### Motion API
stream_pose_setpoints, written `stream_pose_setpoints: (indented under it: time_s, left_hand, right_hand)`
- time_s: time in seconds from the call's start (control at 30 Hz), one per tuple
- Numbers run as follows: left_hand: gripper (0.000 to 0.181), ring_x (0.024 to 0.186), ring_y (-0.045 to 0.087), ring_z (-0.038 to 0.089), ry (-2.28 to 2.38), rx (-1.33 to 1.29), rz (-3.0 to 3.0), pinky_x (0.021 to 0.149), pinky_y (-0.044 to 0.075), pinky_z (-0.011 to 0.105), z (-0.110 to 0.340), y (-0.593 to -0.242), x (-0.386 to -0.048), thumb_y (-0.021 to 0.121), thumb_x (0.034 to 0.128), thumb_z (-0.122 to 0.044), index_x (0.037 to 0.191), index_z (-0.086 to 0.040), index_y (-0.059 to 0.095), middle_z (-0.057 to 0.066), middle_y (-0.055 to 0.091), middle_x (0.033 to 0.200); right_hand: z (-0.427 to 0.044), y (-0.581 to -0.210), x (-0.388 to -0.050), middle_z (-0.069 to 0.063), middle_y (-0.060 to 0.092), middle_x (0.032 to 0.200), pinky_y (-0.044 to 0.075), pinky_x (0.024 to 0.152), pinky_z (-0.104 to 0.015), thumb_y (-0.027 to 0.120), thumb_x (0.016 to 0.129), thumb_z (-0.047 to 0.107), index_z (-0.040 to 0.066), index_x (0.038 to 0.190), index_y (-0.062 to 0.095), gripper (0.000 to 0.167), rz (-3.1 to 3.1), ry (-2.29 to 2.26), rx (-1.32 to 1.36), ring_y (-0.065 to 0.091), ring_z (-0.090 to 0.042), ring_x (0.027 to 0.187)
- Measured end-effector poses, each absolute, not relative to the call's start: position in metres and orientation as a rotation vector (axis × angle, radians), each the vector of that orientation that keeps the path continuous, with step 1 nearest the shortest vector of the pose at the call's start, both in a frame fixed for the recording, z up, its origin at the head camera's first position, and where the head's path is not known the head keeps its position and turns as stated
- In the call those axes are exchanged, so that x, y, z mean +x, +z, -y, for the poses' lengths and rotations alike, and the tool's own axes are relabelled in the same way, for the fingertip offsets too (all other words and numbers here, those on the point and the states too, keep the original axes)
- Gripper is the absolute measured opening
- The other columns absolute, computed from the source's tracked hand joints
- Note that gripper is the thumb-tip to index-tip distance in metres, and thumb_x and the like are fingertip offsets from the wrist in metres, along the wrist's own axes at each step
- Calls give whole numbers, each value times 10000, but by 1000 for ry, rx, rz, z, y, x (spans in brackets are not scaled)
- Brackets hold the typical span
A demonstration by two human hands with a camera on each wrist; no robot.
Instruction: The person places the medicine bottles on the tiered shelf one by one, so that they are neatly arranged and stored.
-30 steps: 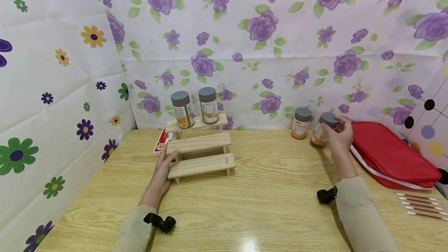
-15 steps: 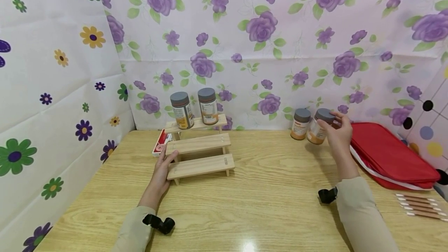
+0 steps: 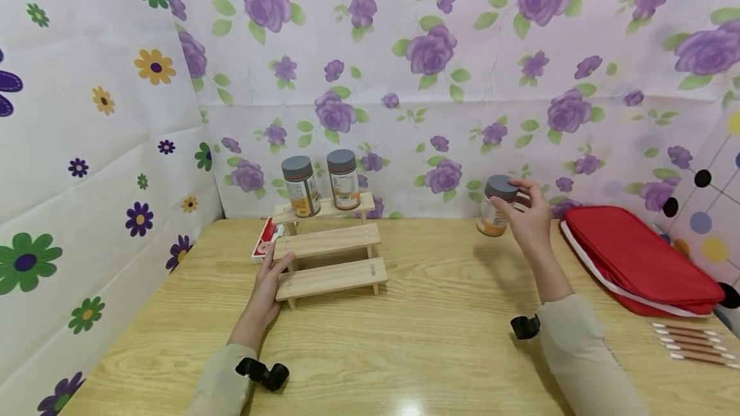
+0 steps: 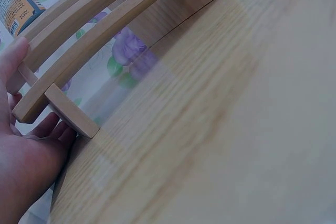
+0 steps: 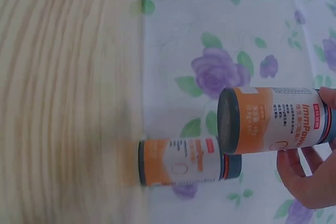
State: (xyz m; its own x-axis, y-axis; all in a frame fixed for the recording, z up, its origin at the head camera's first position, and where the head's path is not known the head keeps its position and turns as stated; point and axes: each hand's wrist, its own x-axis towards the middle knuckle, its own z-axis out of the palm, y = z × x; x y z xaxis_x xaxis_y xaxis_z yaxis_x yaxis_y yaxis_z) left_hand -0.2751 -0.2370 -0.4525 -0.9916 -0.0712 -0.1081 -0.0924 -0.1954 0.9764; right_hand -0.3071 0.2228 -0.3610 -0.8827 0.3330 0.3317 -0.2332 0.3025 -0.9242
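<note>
A three-tier wooden rack (image 3: 329,240) stands left of centre, with two grey-lidded jars (image 3: 301,187) (image 3: 343,180) on its top tier. My left hand (image 3: 266,289) grips the rack's left end; in the left wrist view the thumb of that hand (image 4: 31,156) lies along the tier edge. My right hand (image 3: 527,218) pinches a jar (image 3: 495,210) near its grey lid. In the right wrist view this held jar (image 5: 278,119) is off the table, and another jar (image 5: 184,161) stands on the table beyond it. The head view shows the held jar covering that other one.
A red zippered case (image 3: 642,259) lies at the right, with several cotton swabs (image 3: 694,342) in front of it. A small red and white box (image 3: 267,241) sits behind the rack's left end. Patterned cloth (image 3: 405,82) rises along the back and left of the wooden table (image 3: 428,313).
My right hand has lifted its jar from the table and carried it left, in front of the other jar. The left hand keeps its grip on the rack.
</note>
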Motion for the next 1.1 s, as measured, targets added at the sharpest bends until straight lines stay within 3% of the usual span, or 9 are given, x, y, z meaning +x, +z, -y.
stream_pose_setpoints:
  time_s: [0.3, 0.6, 0.87, 1.1]
  left_hand:
    - [823, 1498, 120, 387, 2383, -220, -1996, 1208, 182, 558, 240, -458, -269, 557, 978, -364, 1574, -327, -9, 47, -69, 1656]
    - [815, 1423, 257, 389, 2370, -216, -2028, 1175, 249, 573, 239, -455, -274, 567, 967, -390, 1571, -369, 20, 141, 137, 1586]
    - [817, 1420, 258, 381, 2384, -218, -2015, 1172, 256, 568, 241, -453, -273, 572, 964, -380, 1573, -357, 27, 136, 134, 1590]
    - [805, 1410, 274, 364, 2408, -217, -1999, 1171, 259, 541, 237, -454, -276, 567, 970, -362, 1574, -353, 35, 137, 180, 1538]
  right_hand:
    - [-185, -352, -302, -11, 465, 1335, 446, 890, -138, 714, 894, 287, 127, 1358, 489, 540, 2121, 1710, 76, 500, -134, 1150]
    - [-129, -324, -311, -158, 510, 1338, 459, 959, -370, 718, 893, 222, 81, 1320, 520, 491, 2136, 1716, 370, 526, -281, 1184]
    - [-70, -318, -309, -162, 542, 1331, 513, 964, -460, 730, 877, 157, 80, 1291, 550, 457, 2154, 1765, 531, 560, -331, 1191]
    - [-27, -314, -303, -133, 556, 1321, 525, 944, -435, 742, 867, 156, 94, 1271, 561, 447, 2146, 1829, 626, 579, -316, 1165]
